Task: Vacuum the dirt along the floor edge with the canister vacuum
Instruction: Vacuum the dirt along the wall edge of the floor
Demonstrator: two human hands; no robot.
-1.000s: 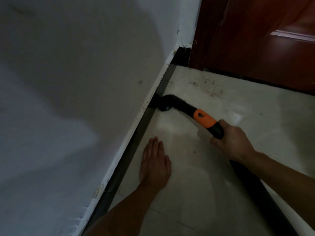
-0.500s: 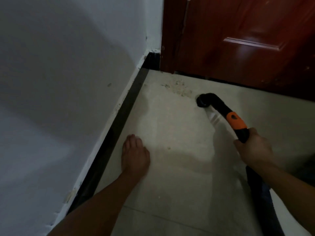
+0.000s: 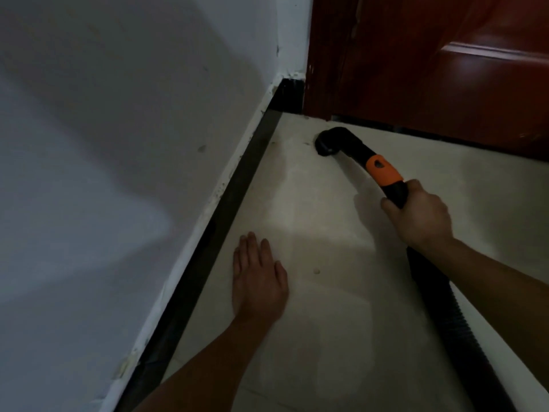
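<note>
Black skirting strip (image 3: 234,200) just left of your left grip (image 3: 257,281). Left grip flat on pale tiled floor (image 3: 326,307), fingers straight, holding nothing. Black round vacuum nozzle (image 3: 329,142) on floor ahead-left of your right grip (image 3: 419,215), near dark red wooden door (image 3: 430,69). Right grip wrapped round black wand (image 3: 395,191) below orange collar (image 3: 383,171). Black ribbed hose (image 3: 454,328) runs back behind it.
</note>
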